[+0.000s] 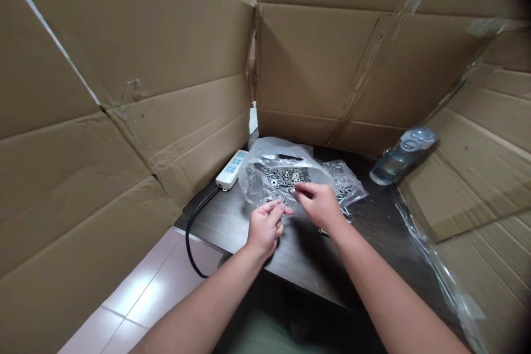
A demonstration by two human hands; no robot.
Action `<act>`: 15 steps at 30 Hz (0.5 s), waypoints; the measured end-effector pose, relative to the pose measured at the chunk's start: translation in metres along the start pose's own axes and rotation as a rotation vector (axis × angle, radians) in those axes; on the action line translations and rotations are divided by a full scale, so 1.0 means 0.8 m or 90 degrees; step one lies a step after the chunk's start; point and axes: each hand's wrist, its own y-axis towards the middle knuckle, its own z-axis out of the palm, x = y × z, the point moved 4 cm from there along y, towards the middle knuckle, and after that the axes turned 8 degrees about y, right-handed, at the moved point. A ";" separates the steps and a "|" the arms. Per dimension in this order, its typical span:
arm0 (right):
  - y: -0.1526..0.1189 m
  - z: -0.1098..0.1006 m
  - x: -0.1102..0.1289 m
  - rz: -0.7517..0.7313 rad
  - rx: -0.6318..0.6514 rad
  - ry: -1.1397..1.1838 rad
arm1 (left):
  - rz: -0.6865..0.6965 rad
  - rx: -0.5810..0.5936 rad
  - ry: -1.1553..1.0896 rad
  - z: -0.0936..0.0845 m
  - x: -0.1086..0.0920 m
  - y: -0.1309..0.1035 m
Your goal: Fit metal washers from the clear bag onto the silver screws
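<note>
My left hand (266, 225) is closed, pinching a thin metal screw (284, 198) whose tip points up. Just to its right, my right hand (318, 203) pinches a small shiny metal nut (292, 191), partly covered by the fingertips. The two pieces are close together but apart. Behind both hands, an open clear plastic bag (253, 180) lies on its side with many metal nuts (286, 177) inside. Another clear bag (357, 189) sits to the right, with screws (343, 193) in and beside it, partly behind my right wrist.
A white power strip (232, 170) with a black cable (188, 238) lies left of the bag on the dark table (298, 265). A water bottle (402, 155) leans at the right against cardboard (464, 177). Cardboard walls (199, 66) surround the table.
</note>
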 end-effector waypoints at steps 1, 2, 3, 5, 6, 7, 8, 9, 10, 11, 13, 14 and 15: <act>-0.012 -0.003 0.002 -0.052 -0.048 0.062 | 0.016 0.000 0.016 0.001 0.000 0.000; -0.022 -0.004 0.005 -0.102 -0.090 0.102 | 0.030 0.006 0.030 0.003 0.001 0.000; -0.032 -0.004 0.008 -0.148 -0.121 0.120 | 0.041 0.013 0.043 0.005 0.002 0.000; -0.045 -0.002 0.013 -0.224 -0.169 0.123 | 0.053 0.027 0.062 0.007 0.004 0.000; -0.049 -0.001 0.015 -0.254 -0.184 0.114 | 0.056 0.030 0.068 0.007 0.006 0.000; -0.052 0.000 0.017 -0.279 -0.194 0.102 | 0.057 0.032 0.073 0.006 0.007 0.001; -0.055 0.001 0.018 -0.302 -0.200 0.085 | 0.057 0.031 0.075 0.005 0.009 0.001; -0.057 0.002 0.019 -0.324 -0.203 0.066 | 0.056 0.029 0.074 0.004 0.010 0.001; -0.059 0.002 0.021 -0.347 -0.203 0.045 | 0.054 0.026 0.070 0.003 0.011 0.002; -0.062 0.001 0.022 -0.368 -0.205 0.026 | 0.051 0.024 0.066 0.002 0.011 0.002; -0.066 0.000 0.024 -0.404 -0.206 -0.004 | 0.047 0.020 0.060 0.001 0.012 0.002; -0.068 0.000 0.024 -0.416 -0.204 -0.016 | 0.046 0.020 0.060 0.002 0.012 0.002; -0.069 -0.001 0.025 -0.424 -0.202 -0.025 | 0.045 0.021 0.059 0.002 0.012 0.003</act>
